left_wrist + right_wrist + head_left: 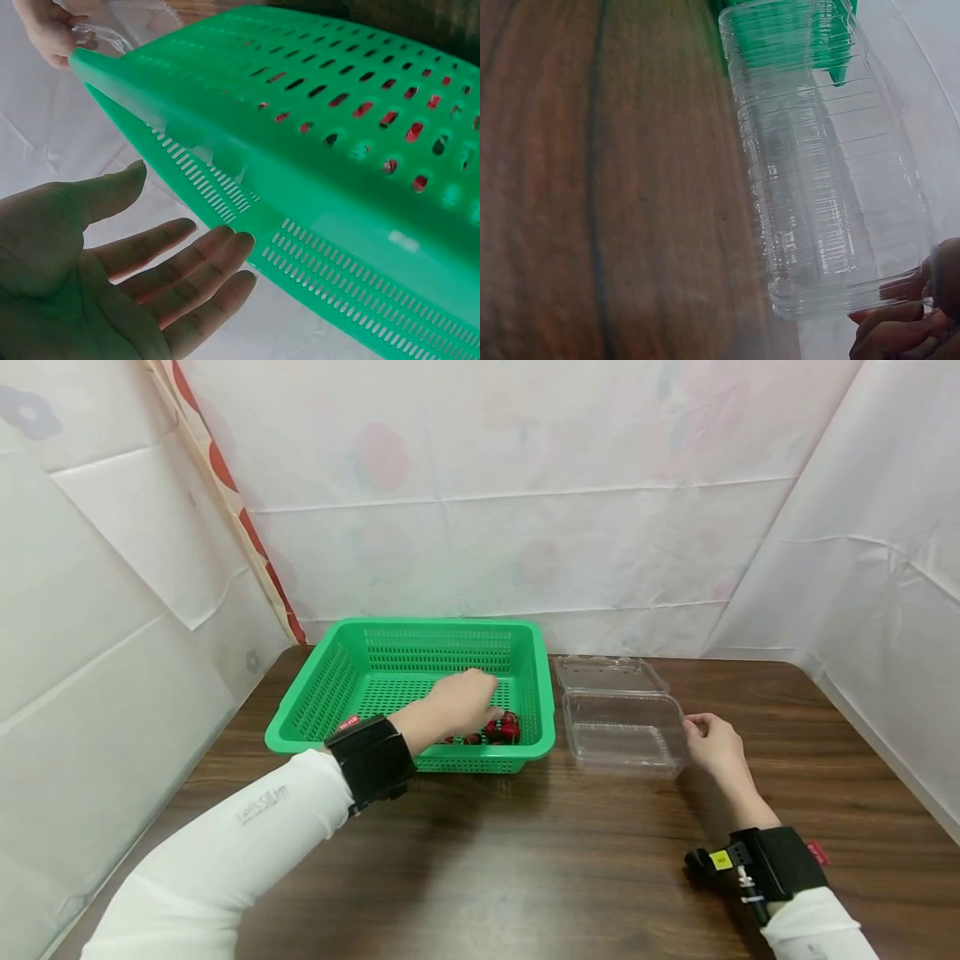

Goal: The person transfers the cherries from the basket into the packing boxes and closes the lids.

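Observation:
My left hand (459,700) hangs over the right part of a green plastic basket (542,672). In the left wrist view that hand (127,277) has its fingers spread, with nothing between them. Several small dark red things (510,727), too small to tell their kind, lie on the basket floor below the hand, which partly hides them. Red also shows through the slots of the basket wall (247,157). To the right, my right hand (716,747) pinches the right rim of a clear hinged plastic container (626,735). In the right wrist view, fingers and thumb hold the container's corner (817,292).
The container's lid (611,677) lies folded back behind its base, close to the basket's right side. Both stand on a brown wooden table (510,868). White patterned sheets (487,493) hang behind and at the sides.

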`<state>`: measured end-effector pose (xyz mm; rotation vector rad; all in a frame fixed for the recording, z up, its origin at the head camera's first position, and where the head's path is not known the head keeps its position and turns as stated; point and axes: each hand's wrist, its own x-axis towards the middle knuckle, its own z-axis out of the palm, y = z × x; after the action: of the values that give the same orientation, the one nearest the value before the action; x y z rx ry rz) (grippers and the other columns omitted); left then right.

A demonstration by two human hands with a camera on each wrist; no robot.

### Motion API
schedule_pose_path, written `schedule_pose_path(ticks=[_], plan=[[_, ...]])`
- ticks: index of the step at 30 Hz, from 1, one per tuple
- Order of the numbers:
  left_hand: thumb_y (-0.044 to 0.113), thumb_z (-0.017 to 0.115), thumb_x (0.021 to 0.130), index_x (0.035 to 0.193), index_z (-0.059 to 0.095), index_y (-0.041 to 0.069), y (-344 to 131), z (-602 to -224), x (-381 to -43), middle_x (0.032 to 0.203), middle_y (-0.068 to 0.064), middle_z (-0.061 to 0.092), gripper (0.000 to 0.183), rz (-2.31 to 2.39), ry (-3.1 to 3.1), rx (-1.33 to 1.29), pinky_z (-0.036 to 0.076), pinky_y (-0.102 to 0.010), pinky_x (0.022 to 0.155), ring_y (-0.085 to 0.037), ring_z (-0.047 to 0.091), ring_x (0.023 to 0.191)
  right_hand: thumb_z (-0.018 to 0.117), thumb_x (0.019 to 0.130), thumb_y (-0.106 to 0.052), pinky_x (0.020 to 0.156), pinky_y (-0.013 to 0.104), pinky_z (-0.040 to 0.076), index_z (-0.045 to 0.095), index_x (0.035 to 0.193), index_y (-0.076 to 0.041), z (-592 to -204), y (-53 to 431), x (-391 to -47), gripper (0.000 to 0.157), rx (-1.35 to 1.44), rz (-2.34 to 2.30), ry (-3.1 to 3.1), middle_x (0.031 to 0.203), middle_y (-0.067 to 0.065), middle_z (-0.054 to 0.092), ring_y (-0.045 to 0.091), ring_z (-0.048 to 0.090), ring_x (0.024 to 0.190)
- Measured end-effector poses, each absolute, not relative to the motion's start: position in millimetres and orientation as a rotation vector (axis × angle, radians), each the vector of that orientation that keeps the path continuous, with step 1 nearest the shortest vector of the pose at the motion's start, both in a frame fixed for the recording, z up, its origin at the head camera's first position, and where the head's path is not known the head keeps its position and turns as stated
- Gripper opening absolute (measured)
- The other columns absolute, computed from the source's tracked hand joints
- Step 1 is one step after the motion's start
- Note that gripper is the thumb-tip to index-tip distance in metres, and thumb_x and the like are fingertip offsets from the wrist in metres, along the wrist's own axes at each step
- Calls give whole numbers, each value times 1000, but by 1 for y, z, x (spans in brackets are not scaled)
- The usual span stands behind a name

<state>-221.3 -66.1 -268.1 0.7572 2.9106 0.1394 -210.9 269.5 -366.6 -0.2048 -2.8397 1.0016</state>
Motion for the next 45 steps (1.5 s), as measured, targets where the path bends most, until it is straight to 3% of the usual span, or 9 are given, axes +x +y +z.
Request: schedule_pose_path(ticks=[3, 10, 18, 26, 32, 45], plan=[[25, 56, 88, 91, 58, 7, -62, -267, -226, 74, -6, 54, 19, 118, 2891, 753, 39, -25, 50, -15, 52, 60, 36, 95, -19, 67, 44, 41, 48, 114, 11, -368, 268, -207, 37, -202, 993, -2813, 98, 28, 55, 38, 52, 86], [23, 58, 87, 95, 59, 7, -57, -266, -233, 91, -8, 58, 17, 57, 2831, 763, 40, -27, 55, -17, 55, 68, 38, 93, -15, 67, 44, 40, 51, 108, 9, -372, 265, -200, 31, -210, 969, -2746, 92, 26, 57, 36, 53, 83], [20, 59, 86, 114, 57, 6, -55, -262, -244, 112, -9, 56, 31, -44, 2771, 846, 46, -32, 78, -21, 54, 99, 39, 93, -14, 58, 35, 37, 52, 108, 8, -373, 263, -192, 30, -215, 955, -2725, 79, 17, 55, 29, 51, 70], [16, 62, 84, 95, 62, 7, -46, -260, -257, 96, -6, 59, 14, -82, 2718, 907, 44, -28, 70, -19, 56, 86, 38, 94, -16, 52, 30, 34, 50, 110, 8, -374, 260, -184, 31, -248, 972, -2744, 73, 10, 48, 20, 44, 59], [15, 62, 84, 97, 63, 8, -42, -259, -266, 102, -7, 58, 16, -79, 2694, 941, 43, -28, 79, -20, 54, 95, 38, 93, -16, 51, 30, 34, 49, 110, 8, -373, 258, -180, 31, -254, 971, -2746, 72, 9, 47, 18, 43, 58], [17, 66, 81, 87, 64, 8, -40, -267, -278, 97, -7, 57, 10, -102, 2676, 874, 44, -28, 66, -19, 55, 85, 42, 87, -10, 52, 30, 35, 53, 103, 5, -378, 256, -178, 25, -252, 970, -2684, 71, 11, 56, 18, 46, 57]])
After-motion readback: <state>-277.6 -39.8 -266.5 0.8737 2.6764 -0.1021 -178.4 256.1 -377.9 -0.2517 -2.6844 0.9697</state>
